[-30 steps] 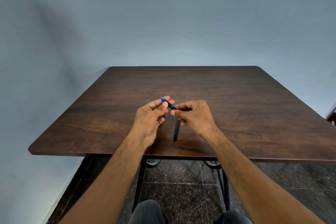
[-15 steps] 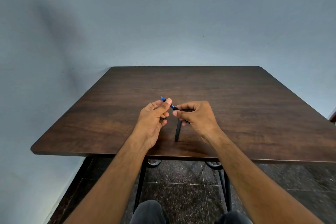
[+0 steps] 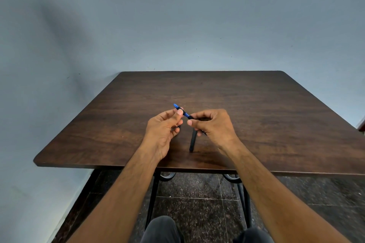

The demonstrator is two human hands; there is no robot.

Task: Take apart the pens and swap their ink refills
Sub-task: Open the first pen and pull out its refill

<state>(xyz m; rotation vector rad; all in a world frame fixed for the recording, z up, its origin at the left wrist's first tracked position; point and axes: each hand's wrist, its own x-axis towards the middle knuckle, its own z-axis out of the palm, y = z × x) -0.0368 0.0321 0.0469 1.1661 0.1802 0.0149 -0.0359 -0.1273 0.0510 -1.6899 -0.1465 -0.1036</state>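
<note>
A blue-and-black pen (image 3: 182, 112) is held above the middle of the dark wooden table (image 3: 256, 114), its blue end pointing up and to the left. My left hand (image 3: 165, 127) pinches the blue end between thumb and fingers. My right hand (image 3: 212, 125) grips the black end, which disappears into its fingers. A second, all-black pen (image 3: 193, 140) lies on the table just below and between my hands, running toward the near edge. Its far end is hidden under my right hand.
The table stands against a pale blue-grey wall, on black metal legs (image 3: 152, 199). Its near edge (image 3: 197, 169) runs just under my forearms. Below are a dark speckled tile floor and my knees.
My hands have drawn slightly apart along the pen, so more of its blue section shows between them. The black pen on the table has not moved.
</note>
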